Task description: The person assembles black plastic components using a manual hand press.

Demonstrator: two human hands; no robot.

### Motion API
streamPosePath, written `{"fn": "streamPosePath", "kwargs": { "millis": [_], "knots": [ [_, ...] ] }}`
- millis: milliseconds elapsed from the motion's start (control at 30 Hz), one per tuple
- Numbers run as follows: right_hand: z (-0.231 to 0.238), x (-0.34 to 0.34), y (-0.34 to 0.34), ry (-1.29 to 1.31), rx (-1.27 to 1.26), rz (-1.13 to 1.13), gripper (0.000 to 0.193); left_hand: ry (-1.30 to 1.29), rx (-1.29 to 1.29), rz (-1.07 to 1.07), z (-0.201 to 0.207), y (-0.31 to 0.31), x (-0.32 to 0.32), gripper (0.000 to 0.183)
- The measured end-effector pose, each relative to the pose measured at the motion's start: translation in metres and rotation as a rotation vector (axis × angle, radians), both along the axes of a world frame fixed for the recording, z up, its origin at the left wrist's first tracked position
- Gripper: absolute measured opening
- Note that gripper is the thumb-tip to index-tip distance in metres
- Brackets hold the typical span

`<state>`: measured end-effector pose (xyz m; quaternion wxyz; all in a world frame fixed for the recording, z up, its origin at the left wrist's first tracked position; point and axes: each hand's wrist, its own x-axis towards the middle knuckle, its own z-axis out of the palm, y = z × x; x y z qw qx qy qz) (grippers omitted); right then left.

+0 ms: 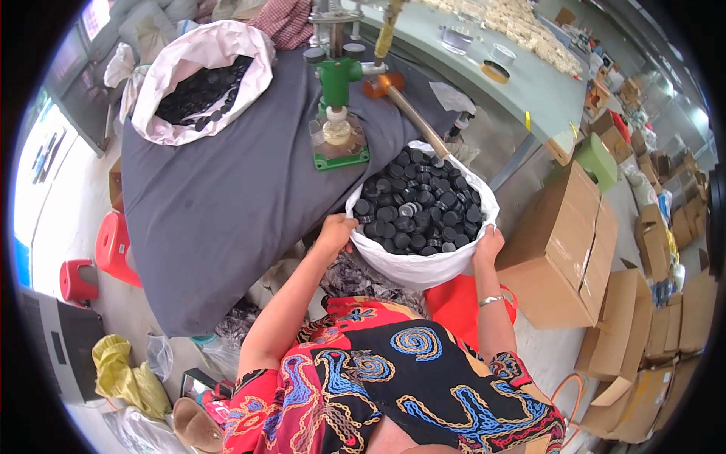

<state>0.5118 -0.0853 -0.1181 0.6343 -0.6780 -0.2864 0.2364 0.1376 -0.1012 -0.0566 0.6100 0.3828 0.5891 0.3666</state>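
A white sack (423,268) with its rim rolled open stands in front of me, full of small round black caps (420,204). My left hand (337,231) grips the sack's rim on the left side, fingers closed around the fabric. On the right side my right hand (488,244) is closed on the same rim, the wrist wearing a silver bracelet. Just beyond the sack, a green hand press (339,113) stands on the table covered with dark grey cloth (227,204). A mallet (408,113) with an orange head lies beside it, its wooden handle reaching to the sack's far rim.
Another white sack (261,64) of black pieces lies at the table's far left. A grey-green table (522,94) holds pale pieces and a tape roll (495,72). Cardboard boxes (556,242) stand right, red stools (116,246) left. A red bag (457,306) hangs near my right forearm.
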Motion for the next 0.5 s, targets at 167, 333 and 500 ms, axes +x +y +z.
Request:
{"fn": "streamPosePath", "kwargs": {
  "millis": [167, 333, 500],
  "knots": [
    [0.004, 0.012, 0.034, -0.249, -0.129, -0.019, 0.031, -0.126, 0.024, -0.016, -0.003, -0.014, 0.011, 0.019],
    [0.001, 0.034, 0.046, -0.431, -0.260, 0.049, 0.031, -0.219, 0.033, -0.105, -0.011, -0.015, 0.010, 0.023],
    [0.015, 0.027, 0.036, -0.493, -0.326, 0.071, 0.030, -0.335, -0.003, -0.040, -0.019, -0.013, 0.003, 0.024]
  ]
}}
